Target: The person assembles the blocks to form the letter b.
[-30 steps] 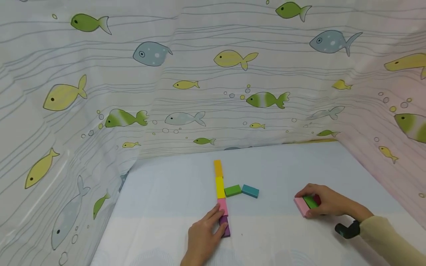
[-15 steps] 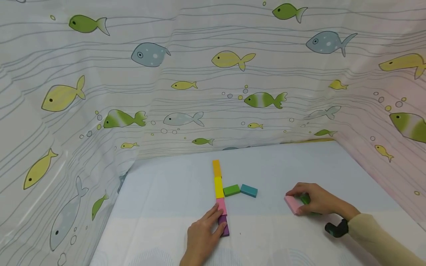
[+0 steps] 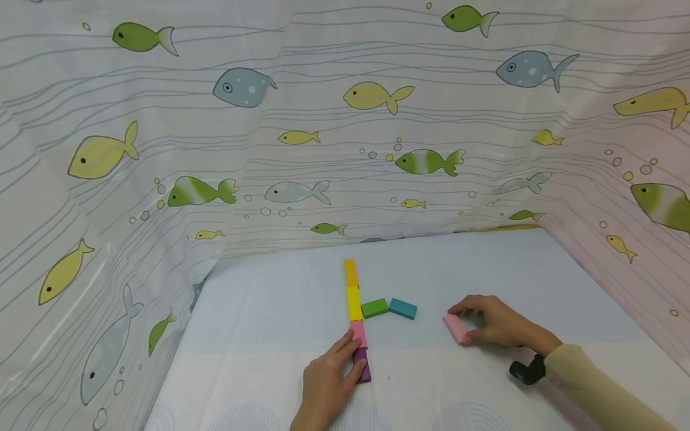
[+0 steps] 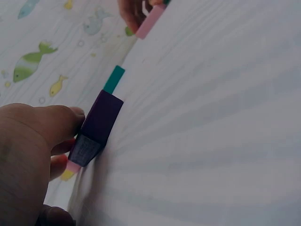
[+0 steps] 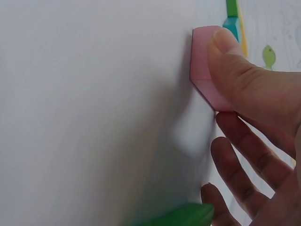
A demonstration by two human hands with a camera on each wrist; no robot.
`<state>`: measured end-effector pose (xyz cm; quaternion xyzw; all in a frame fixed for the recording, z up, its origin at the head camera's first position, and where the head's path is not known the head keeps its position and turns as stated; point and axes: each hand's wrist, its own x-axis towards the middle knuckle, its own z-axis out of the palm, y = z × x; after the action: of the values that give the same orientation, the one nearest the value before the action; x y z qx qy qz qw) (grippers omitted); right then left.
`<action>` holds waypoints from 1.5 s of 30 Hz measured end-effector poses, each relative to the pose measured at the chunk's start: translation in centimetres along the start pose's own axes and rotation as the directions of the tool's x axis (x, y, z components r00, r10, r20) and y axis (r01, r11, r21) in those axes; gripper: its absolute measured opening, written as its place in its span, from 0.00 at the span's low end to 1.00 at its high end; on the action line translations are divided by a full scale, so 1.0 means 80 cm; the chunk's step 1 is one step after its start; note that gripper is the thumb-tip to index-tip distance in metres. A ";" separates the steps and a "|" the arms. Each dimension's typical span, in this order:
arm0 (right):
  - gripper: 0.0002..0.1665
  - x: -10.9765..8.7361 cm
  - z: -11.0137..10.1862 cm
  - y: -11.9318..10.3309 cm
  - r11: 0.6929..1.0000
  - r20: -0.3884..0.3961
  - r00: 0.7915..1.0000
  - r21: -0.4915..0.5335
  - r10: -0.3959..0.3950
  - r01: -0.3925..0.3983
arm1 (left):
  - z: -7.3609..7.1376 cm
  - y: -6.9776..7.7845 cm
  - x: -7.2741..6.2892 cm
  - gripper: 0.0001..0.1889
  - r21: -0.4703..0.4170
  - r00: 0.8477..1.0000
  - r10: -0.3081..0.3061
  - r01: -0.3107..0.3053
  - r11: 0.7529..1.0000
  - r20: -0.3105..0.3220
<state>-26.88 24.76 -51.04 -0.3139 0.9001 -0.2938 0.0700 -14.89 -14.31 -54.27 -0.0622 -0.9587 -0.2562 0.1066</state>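
Observation:
In the head view my left hand rests on the near end of an upright row of blocks. Its fingers lie on a pink block, and its thumb touches the purple block. Farther up the row come a yellow block and an orange block. At the right, my right hand pinches another pink block between thumb and index finger, close over the table. Its other fingers are loosely bent. Near the little finger, the right wrist view shows part of a green block, hidden in the head view.
A green block extends right from the yellow one, and a teal block follows at its end. The white table covering meets a fish-patterned curtain at the back and sides. A dark wrist device sits at the right sleeve.
My right hand has moved left with the pink block. The green block beside it, and a dark red thing seen at first, are now out of sight in the head view. The left hand stays put.

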 end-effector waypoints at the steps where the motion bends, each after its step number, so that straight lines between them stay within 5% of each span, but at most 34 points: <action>1: 0.34 0.002 0.002 -0.001 1.000 -0.003 1.000 0.001 -0.001 0.001 | 0.000 0.000 0.000 0.25 0.001 1.000 0.000 0.000 1.000 -0.001; 16: 0.34 0.024 0.017 -0.010 1.000 0.039 0.999 0.026 0.003 -0.004 | 0.000 -0.004 -0.001 0.24 -0.024 1.000 0.010 -0.010 1.000 0.004; 25: 0.33 0.034 0.026 -0.014 0.993 0.007 0.995 0.059 -0.101 0.100 | 0.001 -0.003 0.001 0.24 -0.024 1.000 -0.002 0.002 1.000 0.008; 45: 0.33 0.053 0.041 -0.027 0.997 0.037 0.998 0.054 -0.055 0.053 | 0.000 -0.004 0.001 0.25 -0.018 1.000 0.016 -0.016 1.000 -0.003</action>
<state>-28.11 19.20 -52.26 -0.3415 0.8817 -0.3135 0.0876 -15.00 -14.62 -54.42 -0.0703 -0.9558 -0.2639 0.1093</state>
